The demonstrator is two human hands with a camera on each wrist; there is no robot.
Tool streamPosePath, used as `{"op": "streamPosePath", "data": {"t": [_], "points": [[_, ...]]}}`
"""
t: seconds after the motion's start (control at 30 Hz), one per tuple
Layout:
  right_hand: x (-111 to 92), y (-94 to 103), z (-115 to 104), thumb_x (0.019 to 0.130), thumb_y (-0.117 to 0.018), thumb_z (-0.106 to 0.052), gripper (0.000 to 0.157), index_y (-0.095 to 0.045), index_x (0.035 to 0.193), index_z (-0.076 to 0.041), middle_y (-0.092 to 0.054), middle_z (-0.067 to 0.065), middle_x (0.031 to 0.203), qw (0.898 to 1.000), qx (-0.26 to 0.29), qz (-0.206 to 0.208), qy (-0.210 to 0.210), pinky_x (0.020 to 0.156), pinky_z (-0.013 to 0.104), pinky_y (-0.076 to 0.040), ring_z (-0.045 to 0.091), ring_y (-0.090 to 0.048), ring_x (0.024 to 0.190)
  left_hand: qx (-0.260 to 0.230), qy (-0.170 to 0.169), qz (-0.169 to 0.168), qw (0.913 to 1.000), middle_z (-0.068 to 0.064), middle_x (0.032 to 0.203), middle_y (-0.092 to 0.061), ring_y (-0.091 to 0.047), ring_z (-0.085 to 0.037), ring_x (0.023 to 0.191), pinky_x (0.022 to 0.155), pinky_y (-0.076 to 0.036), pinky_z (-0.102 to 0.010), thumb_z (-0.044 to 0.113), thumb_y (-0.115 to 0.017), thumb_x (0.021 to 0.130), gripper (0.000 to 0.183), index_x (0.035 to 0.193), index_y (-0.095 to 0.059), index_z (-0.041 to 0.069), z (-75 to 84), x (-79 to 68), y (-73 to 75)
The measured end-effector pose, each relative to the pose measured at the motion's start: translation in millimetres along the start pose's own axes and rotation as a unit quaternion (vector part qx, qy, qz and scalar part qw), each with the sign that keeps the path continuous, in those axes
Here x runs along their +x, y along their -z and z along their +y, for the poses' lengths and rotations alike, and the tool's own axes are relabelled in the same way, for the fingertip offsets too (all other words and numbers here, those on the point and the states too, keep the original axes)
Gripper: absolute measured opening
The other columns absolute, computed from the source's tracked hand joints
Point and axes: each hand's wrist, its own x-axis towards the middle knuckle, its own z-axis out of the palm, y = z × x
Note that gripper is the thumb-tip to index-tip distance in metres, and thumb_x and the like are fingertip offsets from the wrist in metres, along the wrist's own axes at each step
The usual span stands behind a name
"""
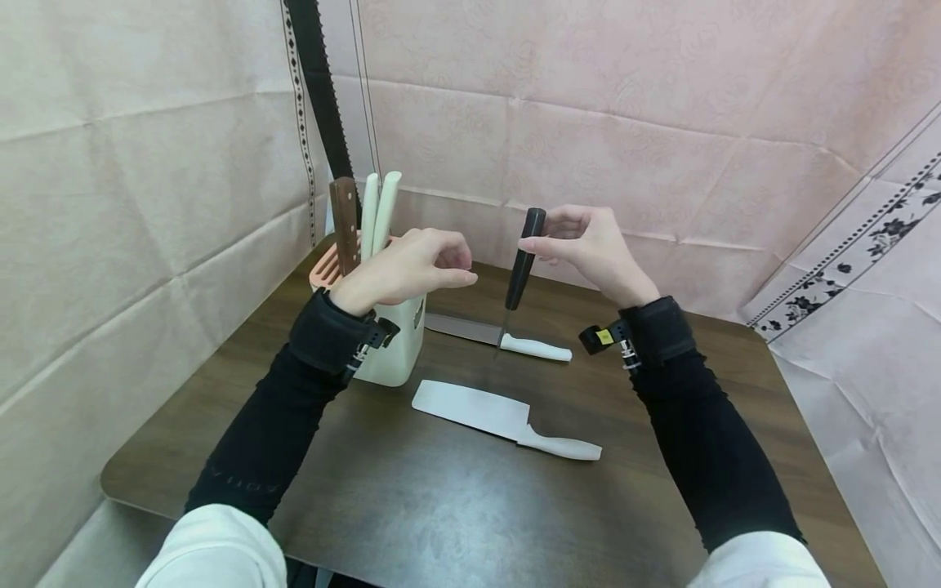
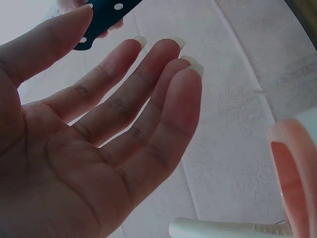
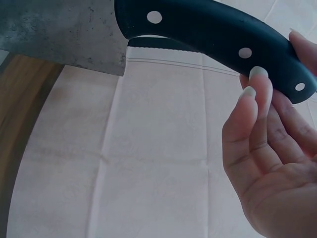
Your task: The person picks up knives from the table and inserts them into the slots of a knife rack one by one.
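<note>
My right hand pinches the black handle of a kitchen knife between thumb and fingers. The knife hangs nearly upright, blade down, above the table. In the right wrist view, the handle shows pale rivets and joins a broad grey blade. My left hand holds nothing, its fingers loosely bent, in front of a pale green knife block. In the left wrist view its palm faces the camera. The block carries a brown wooden-handled knife and two pale-handled tools.
A white-handled knife lies on the brown table behind a white-handled cleaver. Both blades point left. Pale cloth hangs behind and at the sides. The block's orange slotted top is partly hidden by the left arm.
</note>
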Motion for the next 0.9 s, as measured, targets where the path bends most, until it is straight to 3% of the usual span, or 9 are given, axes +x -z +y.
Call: {"op": "streamPosePath", "data": {"t": [0.47,0.9], "points": [[3.9,-9.0,-7.0,0.073,-0.076,-0.034,0.035,-0.067,0.098,-0.011,-0.071,0.003,0.083,1.000,-0.003,-0.007,0.009,0.065,0.029,-0.055,0.024,-0.064,0.082,0.012,-0.010,-0.001,0.9999,-0.011,0.095,-0.067,-0.059,-0.020,0.087,0.080,-0.051,-0.040,0.021,-0.065,0.085,0.023,0.099,-0.061,0.004,2.4,3.3,-2.7],[-5.9,-20.3,-34.5,0.079,-0.072,-0.021,0.027,-0.065,0.098,-0.004,-0.070,-0.002,0.081,0.999,0.018,-0.014,0.025,0.066,0.030,-0.053,0.030,-0.062,0.084,-0.018,-0.045,0.011,0.9988,-0.015,0.104,-0.068,-0.062,-0.021,0.092,0.083,-0.053,-0.041,0.016,-0.067,0.083,0.031,0.109,-0.059,0.001,2.3,14.0,-16.6]]}}
